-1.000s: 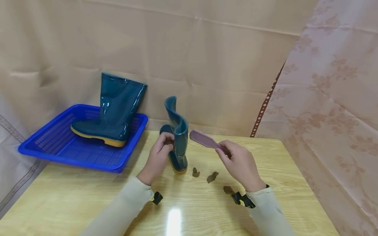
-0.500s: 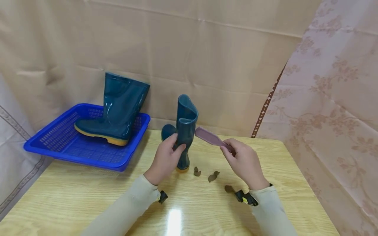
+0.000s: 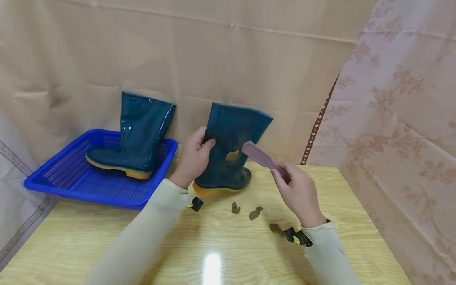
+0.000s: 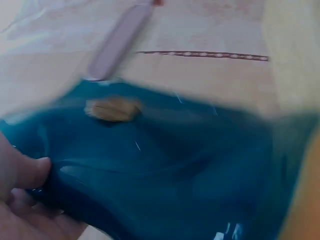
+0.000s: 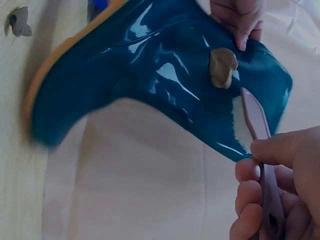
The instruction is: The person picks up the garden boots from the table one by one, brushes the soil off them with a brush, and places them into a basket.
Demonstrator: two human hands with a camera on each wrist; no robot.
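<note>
My left hand (image 3: 192,158) grips a dark green rubber boot (image 3: 222,124) by one edge of its shaft, thumb on the near face. The boot's yellow sole is low over the table and its toe points right. On the boot's side sits a brown, mud-like lump (image 5: 223,67). My right hand (image 3: 297,194) holds a mauve brush (image 3: 261,155) by the handle. White bristles (image 5: 241,122) show along the brush head in the right wrist view, facing the boot close beside the lump.
A blue plastic basket (image 3: 83,196) stands at the left with a matching rubber boot (image 3: 137,136) upright in it. Several brown scraps, one of them a curled piece (image 3: 255,213), lie on the wooden table (image 3: 171,253). Curtains hang behind and at the right.
The boot has swung round from an end-on view to a side view, and its lump now shows. My left hand has risen along the shaft. The brush has shifted slightly upward.
</note>
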